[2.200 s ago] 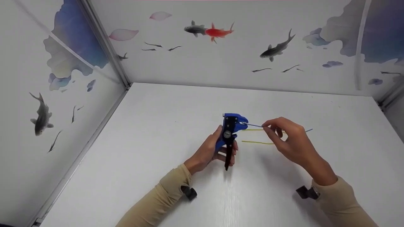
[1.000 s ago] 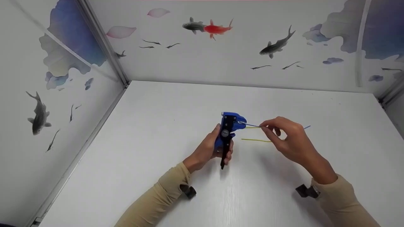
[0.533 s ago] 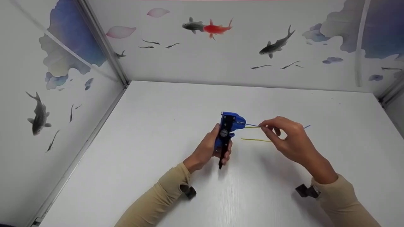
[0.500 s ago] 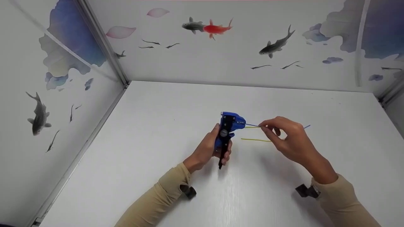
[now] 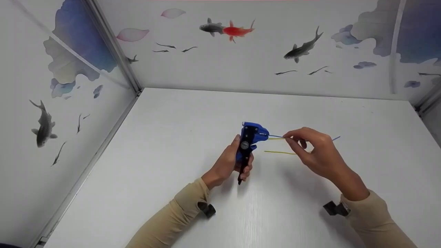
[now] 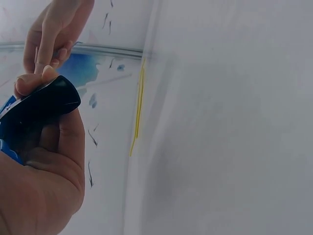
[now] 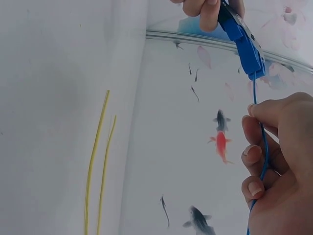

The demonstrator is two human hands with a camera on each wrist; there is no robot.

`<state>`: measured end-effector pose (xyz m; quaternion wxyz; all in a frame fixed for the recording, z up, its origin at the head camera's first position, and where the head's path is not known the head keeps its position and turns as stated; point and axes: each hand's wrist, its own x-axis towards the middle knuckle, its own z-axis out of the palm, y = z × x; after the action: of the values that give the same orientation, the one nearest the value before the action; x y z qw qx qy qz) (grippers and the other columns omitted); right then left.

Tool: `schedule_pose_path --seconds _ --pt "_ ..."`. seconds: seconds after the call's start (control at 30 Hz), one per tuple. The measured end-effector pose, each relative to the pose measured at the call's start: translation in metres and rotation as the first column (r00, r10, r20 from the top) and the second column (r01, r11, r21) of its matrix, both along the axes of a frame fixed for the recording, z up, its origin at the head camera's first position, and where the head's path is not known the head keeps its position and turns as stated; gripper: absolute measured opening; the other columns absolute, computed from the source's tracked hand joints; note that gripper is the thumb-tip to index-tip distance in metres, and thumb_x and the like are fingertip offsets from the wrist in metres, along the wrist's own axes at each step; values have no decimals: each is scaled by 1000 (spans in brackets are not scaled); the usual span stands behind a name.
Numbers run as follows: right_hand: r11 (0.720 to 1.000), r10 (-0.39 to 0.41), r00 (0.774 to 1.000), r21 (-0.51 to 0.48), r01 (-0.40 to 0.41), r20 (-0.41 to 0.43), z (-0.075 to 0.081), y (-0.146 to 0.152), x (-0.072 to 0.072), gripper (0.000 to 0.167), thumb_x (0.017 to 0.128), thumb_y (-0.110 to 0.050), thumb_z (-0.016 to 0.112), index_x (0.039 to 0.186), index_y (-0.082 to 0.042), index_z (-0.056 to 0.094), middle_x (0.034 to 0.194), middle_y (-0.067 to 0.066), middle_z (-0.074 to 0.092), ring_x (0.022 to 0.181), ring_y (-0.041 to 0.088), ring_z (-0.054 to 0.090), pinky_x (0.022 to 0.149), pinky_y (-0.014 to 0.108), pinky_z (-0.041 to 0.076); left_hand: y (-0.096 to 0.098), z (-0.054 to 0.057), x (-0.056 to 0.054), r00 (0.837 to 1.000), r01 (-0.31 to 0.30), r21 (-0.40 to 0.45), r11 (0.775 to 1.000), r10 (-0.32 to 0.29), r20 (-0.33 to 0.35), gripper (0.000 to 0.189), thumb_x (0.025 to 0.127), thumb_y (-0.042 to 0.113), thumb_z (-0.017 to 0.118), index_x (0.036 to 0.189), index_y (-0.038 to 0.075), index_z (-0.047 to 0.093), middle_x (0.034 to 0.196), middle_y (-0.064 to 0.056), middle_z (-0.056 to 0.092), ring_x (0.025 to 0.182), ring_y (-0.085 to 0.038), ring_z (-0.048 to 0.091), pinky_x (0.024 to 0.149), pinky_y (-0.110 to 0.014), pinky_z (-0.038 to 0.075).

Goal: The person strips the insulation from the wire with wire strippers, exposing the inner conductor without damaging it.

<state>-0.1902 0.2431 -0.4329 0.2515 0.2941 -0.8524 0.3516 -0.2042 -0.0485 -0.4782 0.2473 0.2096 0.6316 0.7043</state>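
In the head view, the left hand (image 5: 227,162) is closed around the handles of a blue and black wire stripper (image 5: 248,137), which stands roughly upright above the white table (image 5: 172,137). The right hand (image 5: 318,148) pinches a blue wire (image 5: 275,136) between thumb and forefinger. 1 end of the wire reaches into the stripper's blue head, and the other shows past the back of the hand. Below, 2 yellow wires (image 5: 280,152) lie on the table, partly hidden by the right hand. Both arms wear tan sleeves (image 5: 186,203), and the walls around the table carry painted fish (image 5: 237,31).

In the left wrist view, the fingers of the left hand wrap the black handle; the right hand appears beyond it. The 2 yellow wires lie close together.

In the right wrist view, the blue wire runs from the stripper's nose through the pinch and down along the palm, with the other fingers curled beside it. The yellow wires lie apart from both hands.
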Motion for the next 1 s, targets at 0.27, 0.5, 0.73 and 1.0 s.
schedule_pose_path --seconds 0.27,0.5,0.73,1.0 --pt "1000 -16 999 22 15 29 2 0 2 28 94 5 79 114 -16 80 96 -10 75 77 5 55 68 12 45 0 0 1 1000 -11 -13 1000 11 -8 84 109 77 15 84 8 58 65 -1 53 49 -16 52 52 -32 56" --pt "999 -26 999 23 25 45 2 0 3 26 96 1 80 114 -17 80 96 -10 76 76 5 57 68 14 47 1 -1 2 1000 -9 -11 1000 9 -5 84 109 77 14 82 9 56 65 0 51 49 -16 51 51 -32 55" --pt "999 -25 1000 22 25 11 5 2 3 25 94 2 82 114 -14 80 92 -10 73 76 5 57 69 10 46 2 -2 2 1000 -9 -2 1000 9 -4 84 108 78 13 81 10 56 65 0 50 49 -15 51 51 -31 55" --pt "997 -65 995 39 68 -78 8 1 2 27 89 3 86 110 -13 81 91 -5 74 80 8 60 74 12 43 3 -1 2 1000 -29 28 999 29 8 86 107 80 15 80 9 55 64 0 51 47 -14 50 51 -32 56"
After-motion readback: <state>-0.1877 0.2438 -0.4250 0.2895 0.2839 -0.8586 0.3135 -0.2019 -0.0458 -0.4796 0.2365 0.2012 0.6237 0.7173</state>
